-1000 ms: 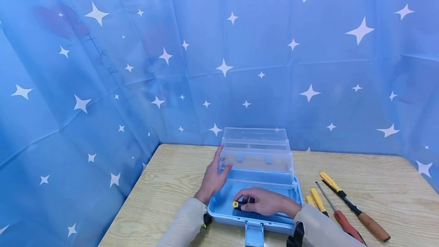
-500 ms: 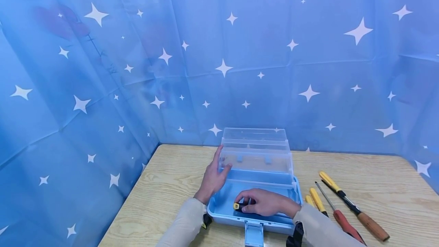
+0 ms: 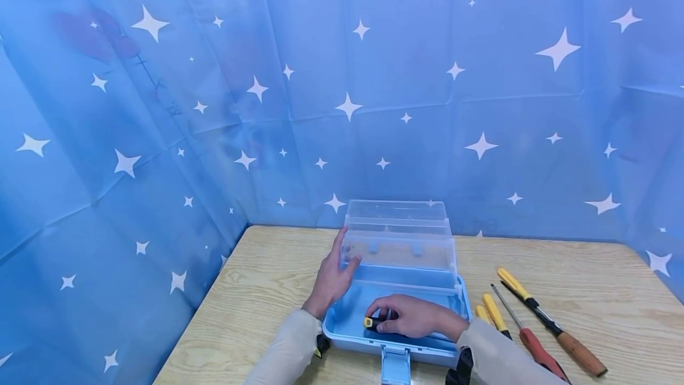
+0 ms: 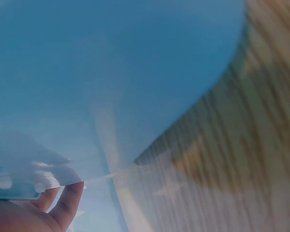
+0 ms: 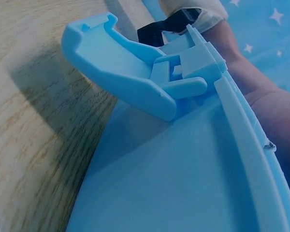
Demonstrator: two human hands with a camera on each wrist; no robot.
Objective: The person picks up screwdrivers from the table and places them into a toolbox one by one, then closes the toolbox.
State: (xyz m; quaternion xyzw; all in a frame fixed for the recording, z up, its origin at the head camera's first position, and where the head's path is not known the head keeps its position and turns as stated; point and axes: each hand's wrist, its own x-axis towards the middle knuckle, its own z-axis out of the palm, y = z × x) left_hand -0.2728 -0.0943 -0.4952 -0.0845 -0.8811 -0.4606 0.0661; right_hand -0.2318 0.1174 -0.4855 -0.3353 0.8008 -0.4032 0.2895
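A light blue toolbox [image 3: 352, 346] stands on the table with its clear lid [image 3: 398, 227] raised at the back. My left hand [image 3: 332, 278] holds the lid's left edge, thumb on the inner side and forefinger along the edge. Bent fingers [image 4: 70, 205] show through the clear plastic in the left wrist view. Inside the box, my right hand [image 3: 414, 315] grips a black-handled tool [image 3: 372, 322] with a yellow end, low over the floor. Its other end is mostly hidden beneath the hand and wrist. The box's front latch [image 5: 121, 63] hangs open, large in the right wrist view.
Right of the box lie a red-handled screwdriver [image 3: 534, 346], a wooden-handled tool [image 3: 582, 352] and several yellow-handled tools [image 3: 496, 312]. My right sleeve [image 3: 502, 349] passes beside them. A blue curtain [image 3: 342, 76] with white stars hangs behind the wooden table [image 3: 256, 290].
My right hand and the tool in it have shifted very slightly right and down inside the box. My left hand stays on the lid.
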